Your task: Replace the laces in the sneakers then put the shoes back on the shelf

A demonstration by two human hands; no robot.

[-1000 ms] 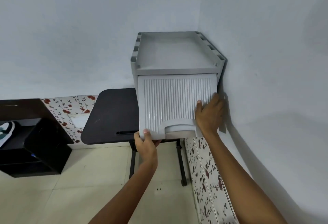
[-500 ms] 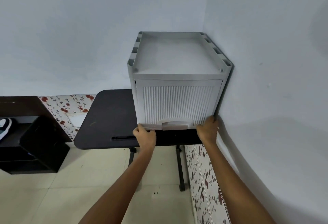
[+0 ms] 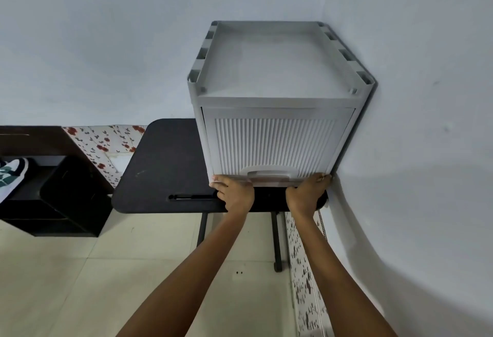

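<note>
A grey plastic shoe cabinet [image 3: 274, 69] stands on a black table [image 3: 165, 166] in the corner of the room. Its ribbed white flip door [image 3: 274, 144] hangs down flat against the front. My left hand [image 3: 236, 194] presses its fingers on the door's lower left edge. My right hand [image 3: 306, 192] presses on the lower right edge, beside the wall. The door handle [image 3: 268, 172] lies between the two hands. A white and green sneaker [image 3: 10, 176] lies on a dark shelf unit [image 3: 66, 198] at the far left. No laces are in view.
Walls close in behind the cabinet and on its right. The table's black legs [image 3: 277, 240] stand on a pale tiled floor [image 3: 80, 283]. Floral tiles [image 3: 106, 139] run along the base of the walls.
The flip door, lifted outward a second ago, has swung down flat against the cabinet. Both hands moved down to its bottom edge.
</note>
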